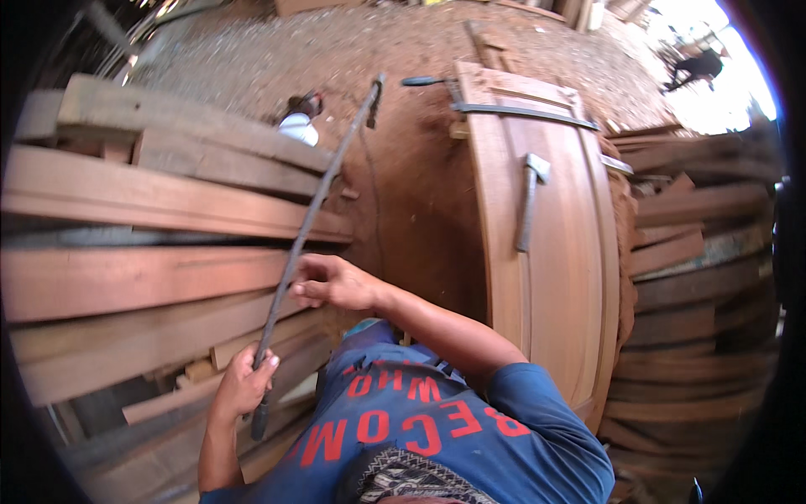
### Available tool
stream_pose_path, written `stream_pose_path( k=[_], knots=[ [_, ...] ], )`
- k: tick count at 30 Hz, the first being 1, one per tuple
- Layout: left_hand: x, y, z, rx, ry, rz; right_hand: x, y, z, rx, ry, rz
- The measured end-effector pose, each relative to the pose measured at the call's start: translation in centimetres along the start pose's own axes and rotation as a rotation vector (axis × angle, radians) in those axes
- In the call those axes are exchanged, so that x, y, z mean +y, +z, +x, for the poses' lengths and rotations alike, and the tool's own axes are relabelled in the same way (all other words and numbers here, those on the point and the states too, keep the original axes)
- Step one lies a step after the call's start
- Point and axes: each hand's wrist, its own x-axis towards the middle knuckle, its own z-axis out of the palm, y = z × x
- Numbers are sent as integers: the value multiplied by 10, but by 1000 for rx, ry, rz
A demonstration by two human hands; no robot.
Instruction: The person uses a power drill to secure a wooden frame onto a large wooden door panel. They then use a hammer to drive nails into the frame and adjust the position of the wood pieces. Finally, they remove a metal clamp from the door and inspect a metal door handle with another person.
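Holding a long metal bar clamp (pixel 311 217) near its bottom end, the left hand (pixel 244 382) is wrapped around it. The right hand (pixel 337 284) is half open, fingers bent, close to the middle of the bar; I cannot tell if it touches. The clamp slants over wooden planks (pixel 143 281). To the right, a hatchet (pixel 530 202) lies on a wooden door (pixel 558 269), and another clamp (pixel 529 112) crosses its far end

Shows rows of large red capital letters (pixel 409 433), upside down — printed across a blue short-sleeved cloth T-shirt (pixel 546 420).
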Motion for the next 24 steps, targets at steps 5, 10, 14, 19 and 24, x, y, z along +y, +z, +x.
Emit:
stream_pose_path(
  k=[5, 10, 14, 19, 24],
  knots=[
    [-86, 22, 51, -144, -240, -110, 68, -34, -19, -29, 400, -329],
    [-196, 57, 178, -312, -468, -360, 120, -84, -74, 191, 487, -501],
    [-238, 79, 290, -385, -608, -291, 127, -108, -109, 406, 704, -419],
    [-282, 81, 395, -478, -912, -364, 158, -118, -155, 561, 780, -477],
    [-318, 53, 455, -494, -861, -162, 184, -126, -166, 547, 891, -404]
  ],
)
